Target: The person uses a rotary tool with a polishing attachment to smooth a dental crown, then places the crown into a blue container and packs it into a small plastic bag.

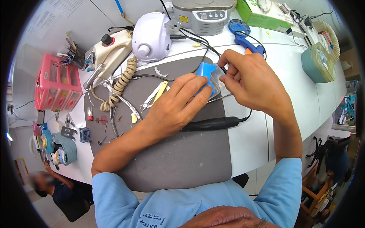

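My left hand (180, 100) is closed around a small blue plastic box (205, 69), its fingers lying over the near side. A clear part of the box (217, 78) faces my right hand (256, 78). The fingers of that hand are bent in a pinch at the box's right edge; a dark bit shows between them, but I cannot make out what it is. Below the hands, a black rotary handpiece (213, 124) lies across the grey mat (178, 159). Left of the box lie a metal caliper (149, 99) and a yellow-handled tool (161, 92).
Along the back stand a white control unit (152, 36), a grey ultrasonic cleaner (205, 19) and a green box (262, 15). Pliers (121, 99) and small burs lie left. Pink drawers (57, 85) and a teal basket (317, 64) flank the table. Another person (61, 190) sits at lower left.
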Action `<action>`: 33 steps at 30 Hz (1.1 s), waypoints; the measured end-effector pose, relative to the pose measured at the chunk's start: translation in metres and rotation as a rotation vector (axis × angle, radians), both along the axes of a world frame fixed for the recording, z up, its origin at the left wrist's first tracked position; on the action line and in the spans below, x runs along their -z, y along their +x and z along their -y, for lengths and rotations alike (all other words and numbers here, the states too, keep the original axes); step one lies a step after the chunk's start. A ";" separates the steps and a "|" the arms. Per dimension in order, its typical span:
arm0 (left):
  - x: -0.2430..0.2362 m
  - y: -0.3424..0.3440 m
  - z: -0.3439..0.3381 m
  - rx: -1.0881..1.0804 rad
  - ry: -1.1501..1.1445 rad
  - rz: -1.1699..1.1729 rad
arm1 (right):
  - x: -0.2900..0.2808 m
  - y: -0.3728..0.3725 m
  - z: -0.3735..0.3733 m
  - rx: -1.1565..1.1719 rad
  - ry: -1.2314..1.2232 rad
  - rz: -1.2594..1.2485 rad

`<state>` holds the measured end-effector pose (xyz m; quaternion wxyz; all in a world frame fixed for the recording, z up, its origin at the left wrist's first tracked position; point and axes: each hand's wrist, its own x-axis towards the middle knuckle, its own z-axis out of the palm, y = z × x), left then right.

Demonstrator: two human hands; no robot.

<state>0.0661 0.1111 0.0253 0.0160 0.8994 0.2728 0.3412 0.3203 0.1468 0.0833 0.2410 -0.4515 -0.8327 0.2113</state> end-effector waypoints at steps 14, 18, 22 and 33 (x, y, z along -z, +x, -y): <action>-0.004 0.002 0.005 -0.043 -0.007 -0.001 | -0.005 0.001 0.001 -0.012 -0.019 0.031; -0.004 0.001 0.002 -0.040 0.009 0.015 | -0.006 0.003 0.001 -0.003 -0.019 0.067; -0.003 0.001 0.004 -0.037 -0.028 0.077 | -0.006 0.001 0.002 -0.002 0.040 0.088; -0.009 -0.009 -0.004 0.048 0.056 -0.027 | 0.008 0.007 -0.002 -0.052 0.100 0.059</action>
